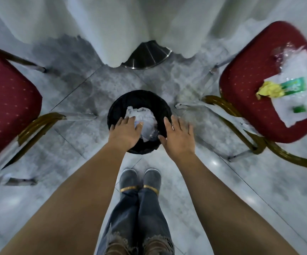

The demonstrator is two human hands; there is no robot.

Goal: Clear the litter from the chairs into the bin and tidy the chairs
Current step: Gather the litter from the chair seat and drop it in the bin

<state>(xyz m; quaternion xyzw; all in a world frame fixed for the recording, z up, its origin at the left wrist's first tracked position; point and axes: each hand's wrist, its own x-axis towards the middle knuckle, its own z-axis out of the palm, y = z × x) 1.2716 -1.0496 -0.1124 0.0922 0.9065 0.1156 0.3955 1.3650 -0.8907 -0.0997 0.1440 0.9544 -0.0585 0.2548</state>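
Note:
A round black bin (123,100) stands on the floor ahead of my feet, holding crumpled white paper and plastic (143,116). My left hand (126,133) is over the bin's near left rim, fingers spread, fingertips touching the paper. My right hand (178,137) hovers open over the bin's right rim, holding nothing. The red chair on the right (244,89) carries litter: clear plastic wrap (296,61), a yellow crumpled wrapper (270,89), a green-labelled packet (294,85) and white paper (288,111). The red chair on the left (5,100) has a bare seat.
A table draped in white cloth (112,24) stands beyond the bin, its round metal base (147,56) showing under the hem. The chairs' gold metal legs (231,115) jut toward the bin on both sides. Grey marble floor (86,92) lies all around.

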